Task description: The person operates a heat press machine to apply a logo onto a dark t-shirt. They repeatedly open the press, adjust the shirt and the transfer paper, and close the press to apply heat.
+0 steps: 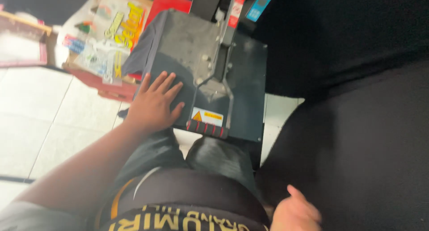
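My left hand (154, 103) lies flat, fingers spread, on a dark cloth (145, 43) draped over the lower plate of a heat press (243, 86). The press's grey upper plate (183, 39) sits just beyond my fingers, and its handle with a red and black grip (207, 129) points toward me. My right hand (295, 213) hangs low at the bottom edge, thumb up, fingers curled, holding nothing I can see. My legs in dark trousers are below the press.
A cardboard box with printed sheets and a plastic bag (105, 39) stands left of the press. A red frame (18, 39) is at the far left on the white tiled floor (40, 115). Black fabric (357, 101) covers the right side.
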